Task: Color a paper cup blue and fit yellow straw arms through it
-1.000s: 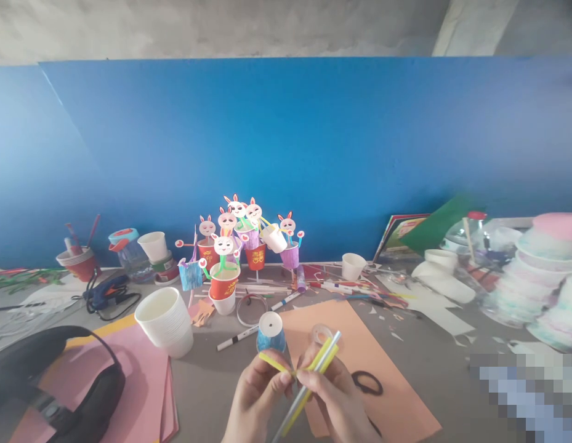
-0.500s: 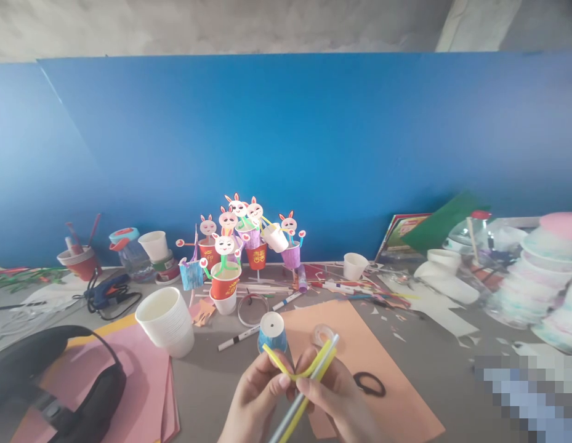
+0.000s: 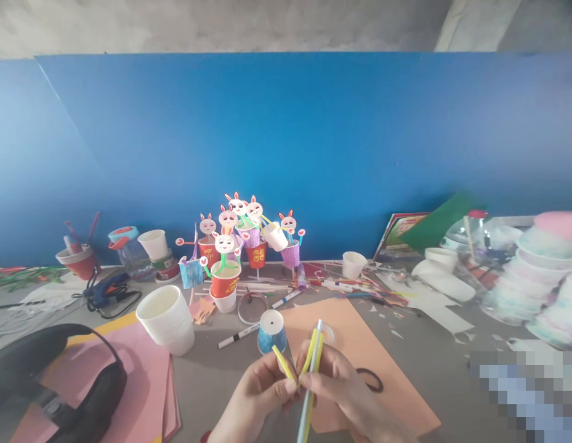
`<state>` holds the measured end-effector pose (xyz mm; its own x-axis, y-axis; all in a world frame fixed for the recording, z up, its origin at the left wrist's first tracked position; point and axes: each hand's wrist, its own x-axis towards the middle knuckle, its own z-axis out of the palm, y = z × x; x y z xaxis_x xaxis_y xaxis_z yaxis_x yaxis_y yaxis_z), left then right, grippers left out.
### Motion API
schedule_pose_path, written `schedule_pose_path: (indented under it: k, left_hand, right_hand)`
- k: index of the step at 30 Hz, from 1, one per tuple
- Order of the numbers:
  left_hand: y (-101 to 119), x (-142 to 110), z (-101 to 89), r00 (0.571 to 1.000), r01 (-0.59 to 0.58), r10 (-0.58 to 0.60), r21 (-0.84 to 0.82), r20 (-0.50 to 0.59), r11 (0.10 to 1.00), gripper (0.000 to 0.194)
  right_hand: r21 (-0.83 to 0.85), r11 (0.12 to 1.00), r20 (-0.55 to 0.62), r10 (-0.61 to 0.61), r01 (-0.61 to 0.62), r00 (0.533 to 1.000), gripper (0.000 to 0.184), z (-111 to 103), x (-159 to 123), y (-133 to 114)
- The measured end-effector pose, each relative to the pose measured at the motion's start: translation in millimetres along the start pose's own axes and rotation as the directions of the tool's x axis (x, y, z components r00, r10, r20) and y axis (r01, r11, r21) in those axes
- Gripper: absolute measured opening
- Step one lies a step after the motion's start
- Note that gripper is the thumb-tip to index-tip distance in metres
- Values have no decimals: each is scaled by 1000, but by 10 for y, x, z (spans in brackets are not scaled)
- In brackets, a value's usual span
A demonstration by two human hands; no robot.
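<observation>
My left hand [image 3: 255,387] is closed, pinching one end of a bent yellow straw [image 3: 282,360] between thumb and fingers. My right hand [image 3: 343,387] grips the other arm of that bend, along with a pale whitish straw [image 3: 306,413] that slants upright through its fingers. The fingertips of both hands nearly meet at the fold, which they partly hide. Just beyond my hands, a blue-coloured paper cup [image 3: 271,335] stands upside down with a small dark hole in its base. Under my right hand lies an orange paper sheet [image 3: 359,332].
Rabbit-faced paper-cup figures [image 3: 226,246] stand at the back. To the left are a stack of white cups [image 3: 168,320], black headphones [image 3: 105,369] and a glue gun [image 3: 105,289]. A black ring [image 3: 375,386] and a tape roll [image 3: 329,332] lie by my right hand; markers [image 3: 239,336] are nearby.
The yellow straw is folded more sharply, its two arms closer together. The whitish straw has swung more upright, and my right hand has shifted slightly left.
</observation>
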<state>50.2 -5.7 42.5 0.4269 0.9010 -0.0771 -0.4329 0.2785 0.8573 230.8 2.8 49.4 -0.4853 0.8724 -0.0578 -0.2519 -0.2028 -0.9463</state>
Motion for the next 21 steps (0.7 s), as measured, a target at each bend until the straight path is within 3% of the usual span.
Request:
schedule_pose_path:
  k: [8, 13, 21]
  left_hand:
    - [-110, 37, -20, 999, 45, -47, -102, -13, 994, 42]
    - [-111, 27, -39, 994, 109, -110, -47, -8, 993, 44]
    - [-96, 36, -12, 995, 83, -84, -19, -46, 996, 44]
  right_hand:
    - [-14, 1000, 37, 19, -19, 999, 37, 15, -2, -27]
    - [8, 998, 97, 54, -55, 994, 39, 11, -4, -69]
    - [0, 1000, 92, -27, 27, 995, 36, -45, 79, -40]
